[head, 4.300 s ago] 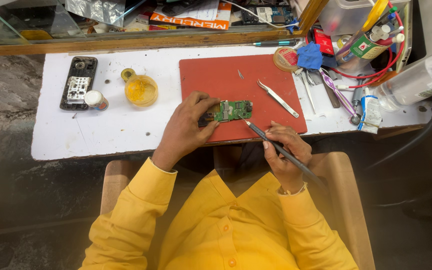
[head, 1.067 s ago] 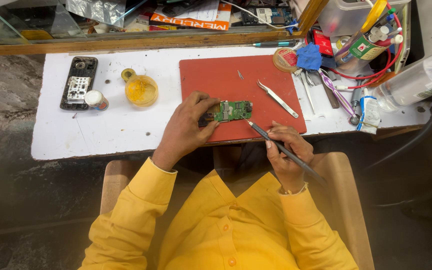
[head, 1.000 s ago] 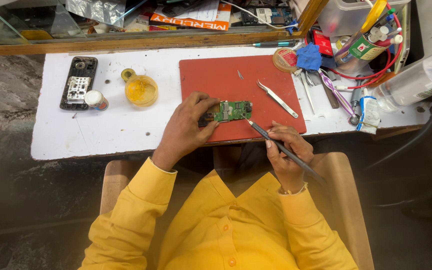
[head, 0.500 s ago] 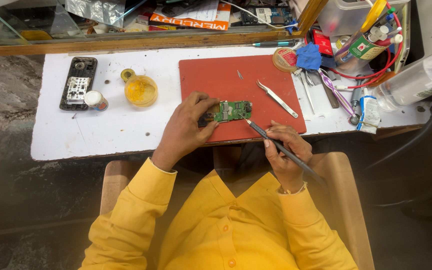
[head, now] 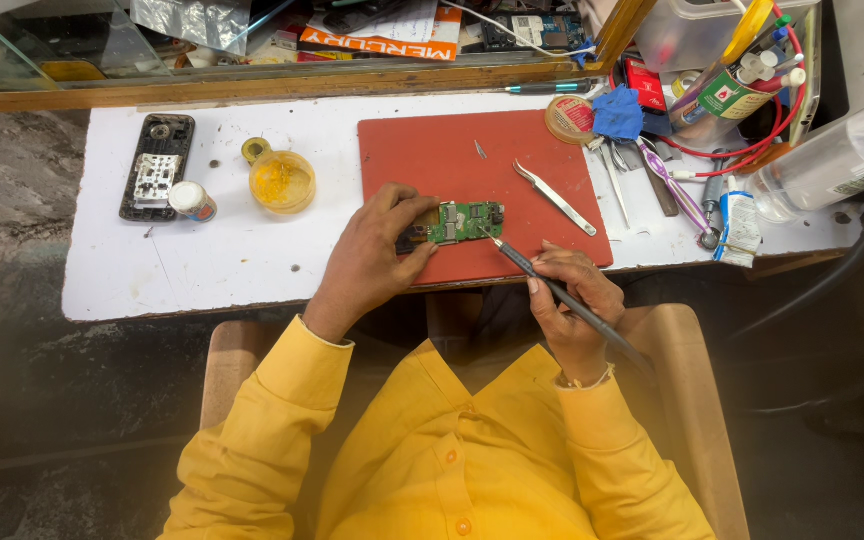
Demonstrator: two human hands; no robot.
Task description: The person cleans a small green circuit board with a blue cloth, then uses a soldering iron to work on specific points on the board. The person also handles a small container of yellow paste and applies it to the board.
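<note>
One green circuit board (head: pixel 464 221) sits on the red mat (head: pixel 452 160) at the counter (head: pixel 202 270) edge, pinched by the left hand (head: pixel 377 255); the right hand (head: pixel 570 300) is closed around one slim iron (head: pixel 552 285), tip at the board's corner. A slip could scar components. One tweezers (head: pixel 555 198) lies nearby
</note>
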